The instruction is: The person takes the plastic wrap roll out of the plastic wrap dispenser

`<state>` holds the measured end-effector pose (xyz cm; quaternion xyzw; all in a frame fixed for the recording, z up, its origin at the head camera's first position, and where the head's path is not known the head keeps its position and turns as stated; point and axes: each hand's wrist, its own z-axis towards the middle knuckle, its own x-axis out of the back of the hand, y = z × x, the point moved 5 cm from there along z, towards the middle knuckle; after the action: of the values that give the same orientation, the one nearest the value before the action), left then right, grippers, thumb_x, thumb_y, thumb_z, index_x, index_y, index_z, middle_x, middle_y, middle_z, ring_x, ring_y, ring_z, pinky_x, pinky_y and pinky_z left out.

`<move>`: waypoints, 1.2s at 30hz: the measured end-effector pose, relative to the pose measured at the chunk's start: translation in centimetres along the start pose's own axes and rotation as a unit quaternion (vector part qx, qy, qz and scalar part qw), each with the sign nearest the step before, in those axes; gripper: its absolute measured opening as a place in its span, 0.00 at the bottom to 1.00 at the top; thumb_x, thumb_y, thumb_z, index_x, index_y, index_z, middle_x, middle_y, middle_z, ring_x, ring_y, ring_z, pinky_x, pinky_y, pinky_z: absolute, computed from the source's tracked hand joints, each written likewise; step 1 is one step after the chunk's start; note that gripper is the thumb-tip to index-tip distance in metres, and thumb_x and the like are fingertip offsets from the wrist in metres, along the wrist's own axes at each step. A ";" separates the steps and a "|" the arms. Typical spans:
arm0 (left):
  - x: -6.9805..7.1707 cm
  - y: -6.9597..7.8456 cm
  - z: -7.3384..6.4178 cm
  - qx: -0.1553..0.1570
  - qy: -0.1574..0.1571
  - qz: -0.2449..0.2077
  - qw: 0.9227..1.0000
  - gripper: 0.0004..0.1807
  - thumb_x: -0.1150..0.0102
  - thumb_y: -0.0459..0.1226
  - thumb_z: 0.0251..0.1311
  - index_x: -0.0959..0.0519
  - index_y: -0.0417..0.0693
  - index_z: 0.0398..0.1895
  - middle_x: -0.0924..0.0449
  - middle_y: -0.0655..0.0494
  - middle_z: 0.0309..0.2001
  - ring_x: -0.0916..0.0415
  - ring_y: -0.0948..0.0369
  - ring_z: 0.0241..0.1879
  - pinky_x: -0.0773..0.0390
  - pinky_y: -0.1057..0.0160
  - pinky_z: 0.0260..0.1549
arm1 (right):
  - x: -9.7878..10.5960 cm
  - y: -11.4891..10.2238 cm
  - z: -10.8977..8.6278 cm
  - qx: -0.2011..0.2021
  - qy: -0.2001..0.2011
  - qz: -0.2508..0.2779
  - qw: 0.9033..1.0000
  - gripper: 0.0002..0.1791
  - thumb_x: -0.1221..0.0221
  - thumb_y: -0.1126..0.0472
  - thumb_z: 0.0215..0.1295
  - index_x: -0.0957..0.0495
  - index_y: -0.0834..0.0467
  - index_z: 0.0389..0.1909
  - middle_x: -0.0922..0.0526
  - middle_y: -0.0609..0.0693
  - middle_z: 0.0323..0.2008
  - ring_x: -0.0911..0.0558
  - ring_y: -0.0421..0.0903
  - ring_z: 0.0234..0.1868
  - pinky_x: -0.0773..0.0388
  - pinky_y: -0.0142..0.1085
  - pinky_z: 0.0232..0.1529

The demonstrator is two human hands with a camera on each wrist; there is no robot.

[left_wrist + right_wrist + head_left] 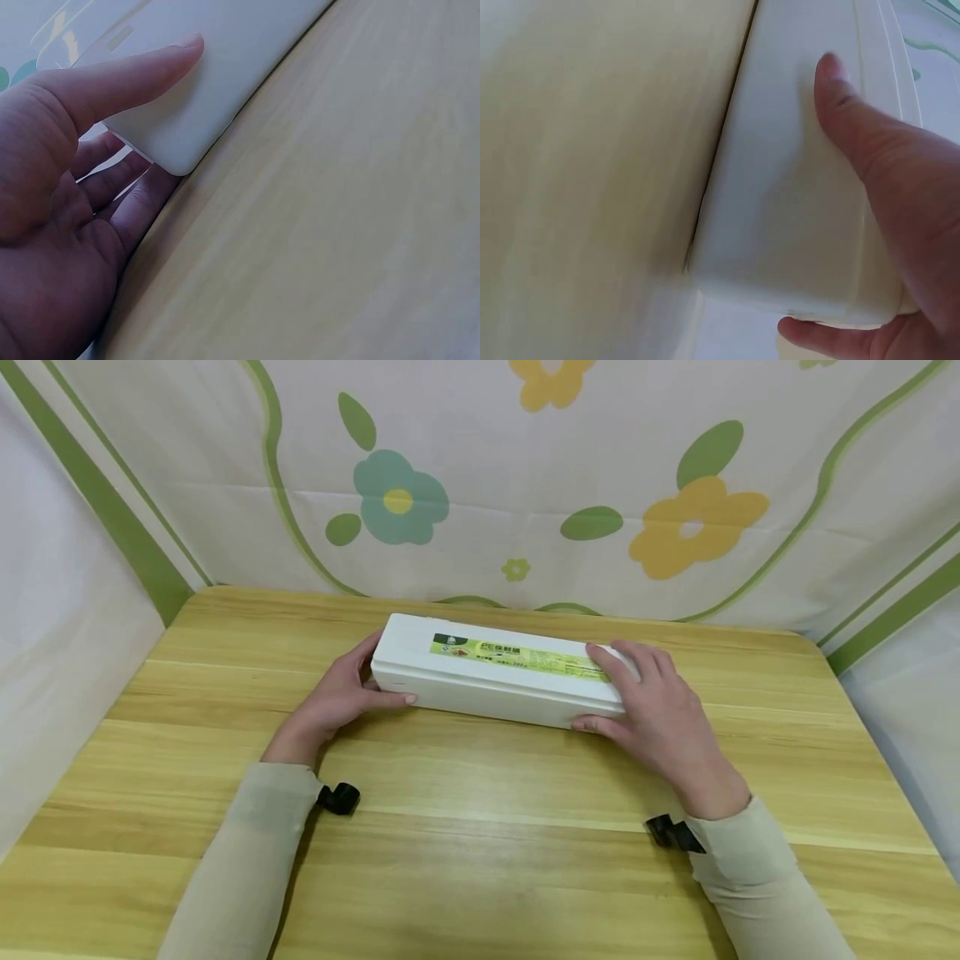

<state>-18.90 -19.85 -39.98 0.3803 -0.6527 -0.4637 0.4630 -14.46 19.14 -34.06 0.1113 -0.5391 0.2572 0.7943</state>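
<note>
White box (491, 702) lay near the tabletop (480, 843) far edge, left hand (337, 695) held one end, right hand (666, 714) the other

The head view was bright and evenly lit, with soft glare on the yellow-brown wood-grain worktop (487, 860) between its centre and near edge, and a dark shadow along the beige left sleeve (240, 860). Tiny print on the green rectangular label (517, 656) blurred. Both wrist views were dimmer and hazier, the wood grain smeared; in the right one, a soft shadow spread over the long white rectangular box (780, 172).
</note>
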 end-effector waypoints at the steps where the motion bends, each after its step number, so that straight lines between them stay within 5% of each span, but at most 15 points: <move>1: 0.0 0.0 0.0 0.000 0.000 0.000 1.000 0.63 0.15 0.35 0.54 0.46 0.69 0.88 0.38 0.62 0.83 0.38 0.58 0.79 0.25 0.65 0.70 | -0.1 -0.1 0.0 0.000 -0.001 -0.007 1.000 0.57 0.18 0.38 0.49 0.31 0.50 0.79 0.26 0.66 0.70 0.26 0.67 0.68 0.15 0.66 0.47; 9: 0.1 0.0 0.1 -0.009 0.000 0.002 1.000 0.62 0.16 0.35 0.55 0.46 0.69 0.88 0.38 0.61 0.83 0.39 0.58 0.79 0.26 0.60 0.72 | -0.2 -1.0 0.1 0.013 0.016 -0.032 0.999 0.51 0.19 0.42 0.55 0.31 0.56 0.76 0.26 0.69 0.67 0.26 0.70 0.66 0.15 0.64 0.29; 16: 0.2 0.1 0.1 -0.016 0.004 0.009 1.000 0.62 0.16 0.36 0.55 0.47 0.70 0.88 0.37 0.60 0.82 0.35 0.57 0.77 0.24 0.67 0.67 | -0.2 -1.3 0.4 -0.009 -0.014 -0.033 0.999 0.50 0.21 0.45 0.59 0.33 0.57 0.77 0.27 0.69 0.70 0.29 0.72 0.69 0.14 0.66 0.32; 36: -0.3 -0.4 0.0 -0.034 0.003 0.022 0.999 0.62 0.16 0.36 0.56 0.47 0.70 0.88 0.35 0.59 0.81 0.32 0.54 0.75 0.21 0.71 0.60 | -0.6 -0.8 -0.3 0.015 0.002 -0.055 0.998 0.52 0.24 0.40 0.60 0.34 0.54 0.81 0.27 0.66 0.72 0.29 0.70 0.71 0.14 0.66 0.30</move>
<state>-18.75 -19.73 -40.46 0.3513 -0.6433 -0.4741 0.4879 -13.96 18.45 -34.68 0.1524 -0.5263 0.2212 0.8068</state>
